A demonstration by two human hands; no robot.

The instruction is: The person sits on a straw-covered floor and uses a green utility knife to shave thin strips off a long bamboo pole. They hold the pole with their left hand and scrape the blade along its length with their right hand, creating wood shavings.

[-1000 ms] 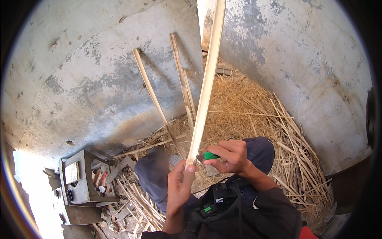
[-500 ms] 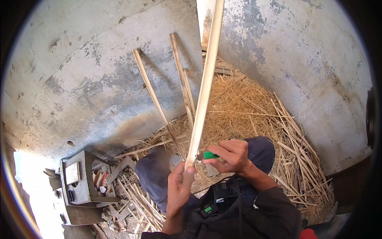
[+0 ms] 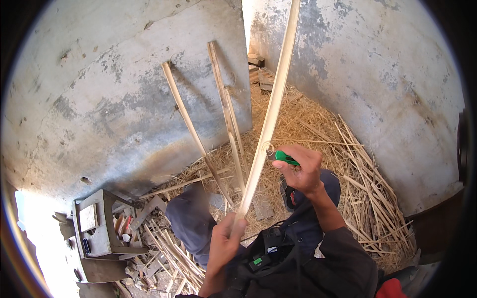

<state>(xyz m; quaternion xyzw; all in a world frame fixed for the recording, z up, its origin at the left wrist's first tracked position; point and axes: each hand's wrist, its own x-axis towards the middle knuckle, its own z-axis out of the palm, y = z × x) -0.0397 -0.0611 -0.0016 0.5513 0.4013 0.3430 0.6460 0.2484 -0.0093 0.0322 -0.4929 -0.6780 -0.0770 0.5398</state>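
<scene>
A long split bamboo strip (image 3: 272, 114) slants up and away from me, its pale inner face showing. My left hand (image 3: 227, 238) is wrapped round its lower end, thumb on top. In my right hand (image 3: 302, 166), to the right of the strip, is a knife with a green handle (image 3: 286, 158); its blade reaches the strip's right side and is hard to make out. A thin curled shaving (image 3: 269, 147) stands up from the strip at the blade.
Bamboo poles (image 3: 191, 124) lean on the grey wall (image 3: 119, 109) ahead left. Shavings (image 3: 298, 119) cover the floor between the walls, with loose strips (image 3: 372, 191) piled at right. A wooden stool (image 3: 102, 221) lies at left near more thin strips (image 3: 174, 258). My knees flank the work.
My right hand has moved the knife up and away along the strip, and a curled shaving has risen there. The strip's far end has swung right; my left hand still grips the near end.
</scene>
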